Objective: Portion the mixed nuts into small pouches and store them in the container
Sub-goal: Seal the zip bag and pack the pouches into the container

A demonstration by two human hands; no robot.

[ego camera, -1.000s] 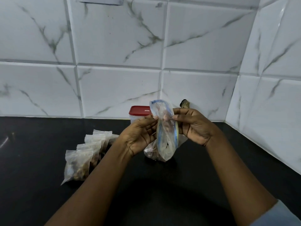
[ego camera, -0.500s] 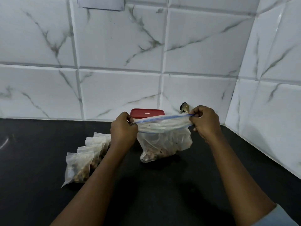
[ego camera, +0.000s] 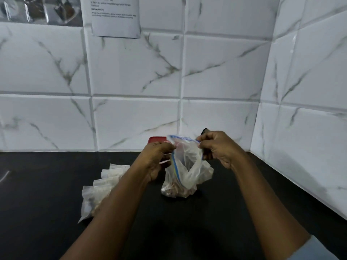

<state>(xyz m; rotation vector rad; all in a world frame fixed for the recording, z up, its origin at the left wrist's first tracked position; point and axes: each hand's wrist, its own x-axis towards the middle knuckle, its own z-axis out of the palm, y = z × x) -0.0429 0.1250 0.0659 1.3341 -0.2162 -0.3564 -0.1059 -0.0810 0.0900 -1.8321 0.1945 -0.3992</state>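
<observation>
- Two walls of white marbled tile [ego camera: 131, 72] are meeting in a corner at the right, rising behind everything else.
- Black counter [ego camera: 216, 222] is spreading beneath both forearms, bearing all the things.
- Printed sheet [ego camera: 115, 17] is hanging on the tile at upper left of centre; its text is too blurred to read.
- Big zip bag [ego camera: 185, 171] is standing on the counter at centre, its bottom holding a heap of nuts [ego camera: 176, 192], its blue-striped mouth being pulled apart and crumpling upward.
- Pouches [ego camera: 97, 190], small and clear, are lying in an overlapping row left of the bag, partly hidden by the left forearm; brown contents are showing in the nearest ones.
- Left hand [ego camera: 155, 160] is pinching the bag's left rim between thumb and curled fingers.
- Right hand [ego camera: 219, 147] is gripping the right rim, fingers closed tight on the plastic.
- Container's red lid [ego camera: 156, 140] is peeking out behind the hands, against the wall.
- Small dark thing [ego camera: 204, 131] is showing above the right knuckles; I cannot tell what it is.
</observation>
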